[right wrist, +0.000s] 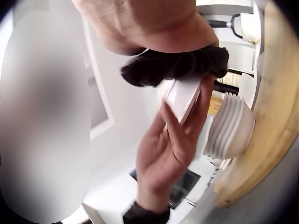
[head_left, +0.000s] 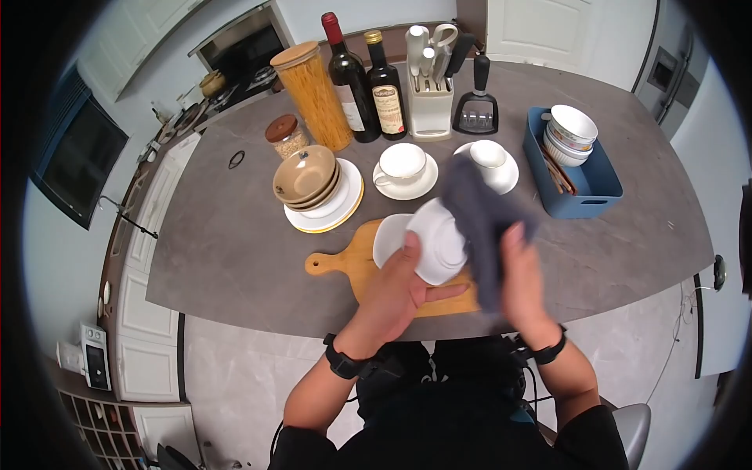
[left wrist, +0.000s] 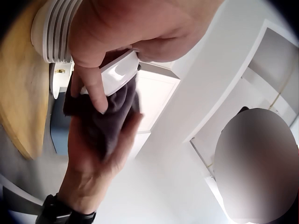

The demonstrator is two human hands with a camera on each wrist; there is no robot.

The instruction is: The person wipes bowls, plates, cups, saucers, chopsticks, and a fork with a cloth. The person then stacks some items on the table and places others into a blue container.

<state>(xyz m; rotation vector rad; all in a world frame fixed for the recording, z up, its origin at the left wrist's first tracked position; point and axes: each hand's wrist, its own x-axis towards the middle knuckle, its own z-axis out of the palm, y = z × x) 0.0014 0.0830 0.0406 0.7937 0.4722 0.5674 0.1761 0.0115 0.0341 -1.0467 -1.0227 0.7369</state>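
Note:
A white bowl (head_left: 437, 241) is tilted over the wooden board (head_left: 362, 258), its underside towards the head camera. My left hand (head_left: 389, 296) grips it by the rim, thumb on one side and fingers below. A dark grey cloth (head_left: 487, 227), blurred in the head view, hangs from my right hand (head_left: 523, 282), which holds it against the bowl. The left wrist view shows the cloth (left wrist: 114, 112) bunched around the bowl's edge (left wrist: 120, 74). Beneath the held bowl, a stack of white bowls (right wrist: 229, 126) stands on the board.
Brown bowls (head_left: 305, 176) on white plates (head_left: 348, 205) stand to the left. Two cups on saucers (head_left: 403, 166) lie behind the board. A blue basket (head_left: 583, 205) with bowls is at the right. Bottles (head_left: 386, 98), a pasta jar (head_left: 317, 98) and a knife block (head_left: 431, 110) line the back.

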